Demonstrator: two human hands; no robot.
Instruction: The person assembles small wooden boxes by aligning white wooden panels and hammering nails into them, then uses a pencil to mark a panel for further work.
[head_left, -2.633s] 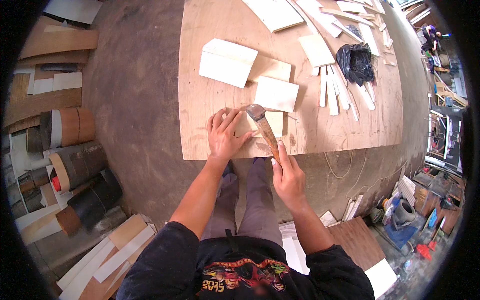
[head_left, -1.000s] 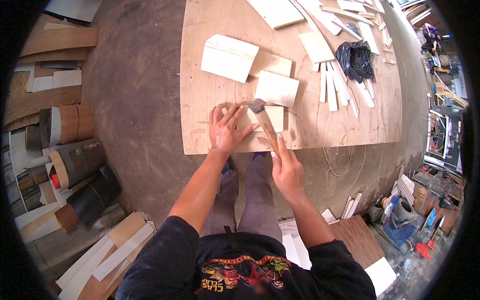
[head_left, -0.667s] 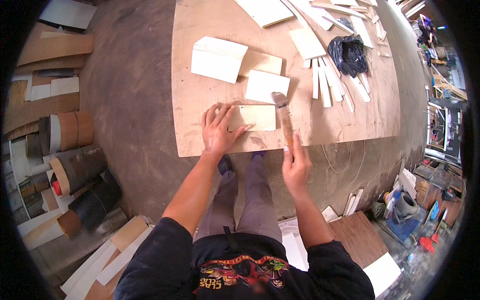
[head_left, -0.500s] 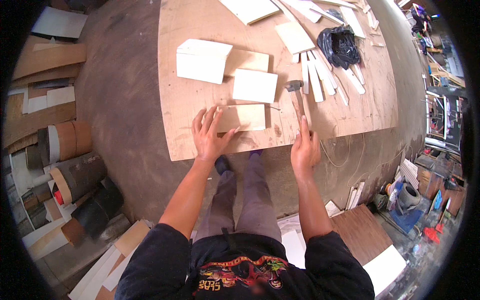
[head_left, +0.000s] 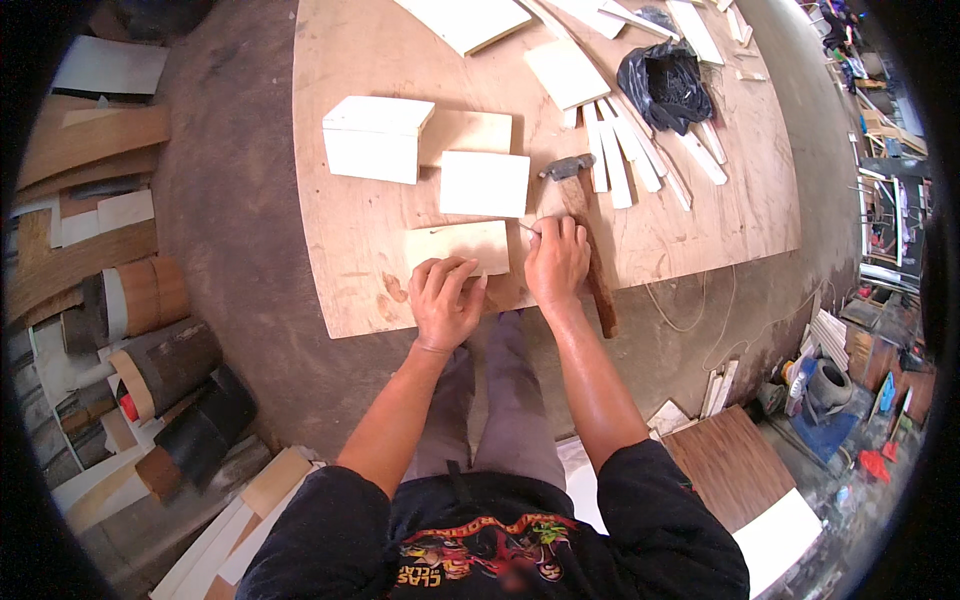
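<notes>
Sm. pale block (head_left: 457, 243) on table (head_left: 700, 235), 12 o'clock from L hand (head_left: 447, 303), long axis approx 9–3; L nearer, fingers loosely curled, slightly apart; R hand (head_left: 558, 258) at block's 3 o'clock, fingers bunched by nail (head_left: 526, 229); pinch, can't tell.

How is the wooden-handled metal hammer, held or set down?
Set down: the hammer rests on the brown wooden tabletop, right hand beside, not around, it.

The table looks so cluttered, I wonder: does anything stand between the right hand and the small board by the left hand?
No real obstacle: only tabletop and a thin nail-like piece lie between the right hand and the small board.
</notes>
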